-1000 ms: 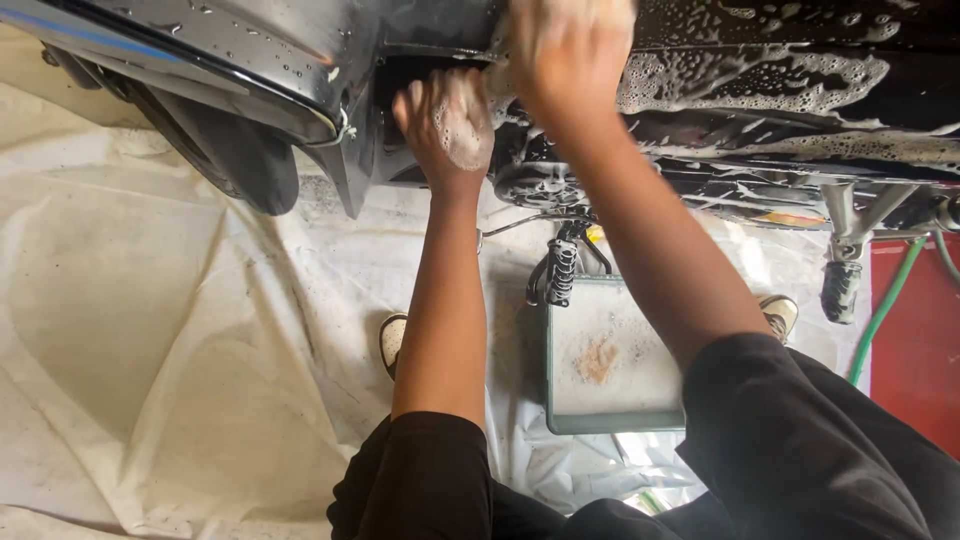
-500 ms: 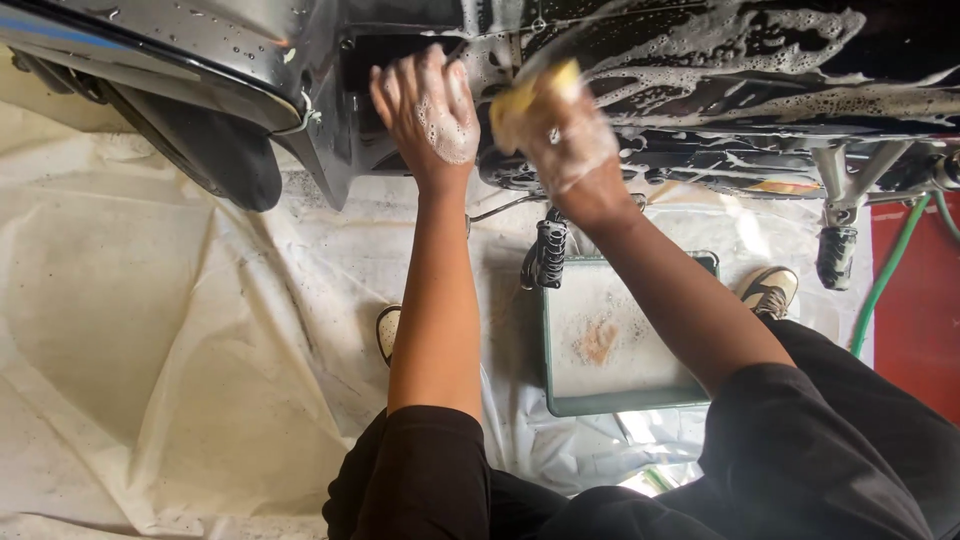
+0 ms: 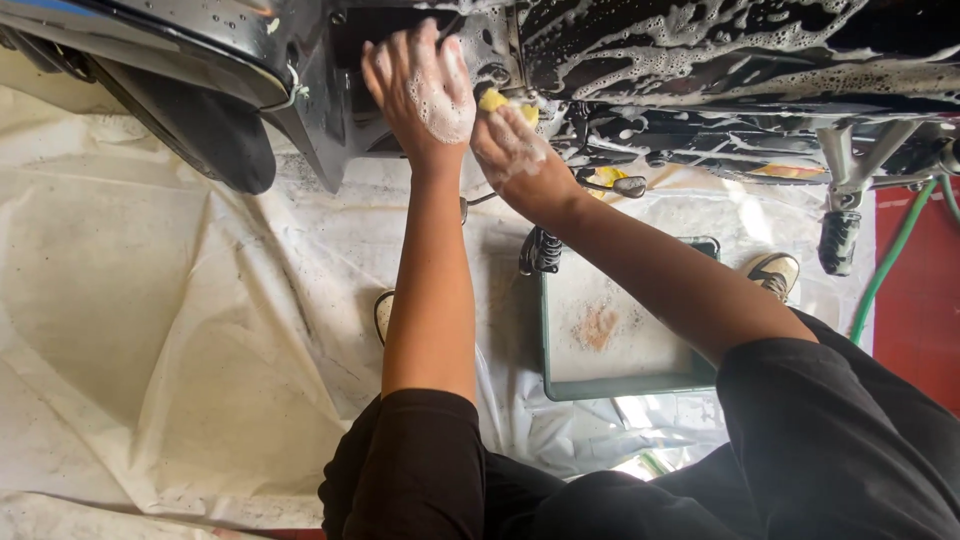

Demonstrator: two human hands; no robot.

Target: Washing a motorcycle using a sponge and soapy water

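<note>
Left hand (image 3: 425, 85): upper centre of frame, foamy fingers spread flat on the wet black motorcycle body (image 3: 700, 50).
Right hand (image 3: 512, 145): fingers clenched around a soft yellow sponge (image 3: 497, 101).
Handling: the sponge looks light, squashy and slippery; grip its middle.

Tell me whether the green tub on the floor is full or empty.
Nearly empty: the green tub shows its pale bottom with only a rusty stain.

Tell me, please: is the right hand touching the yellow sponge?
Touching. The head view shows the soapy right hand closed around the yellow sponge, with the sponge poking out above the fingers and no gap visible.
</note>
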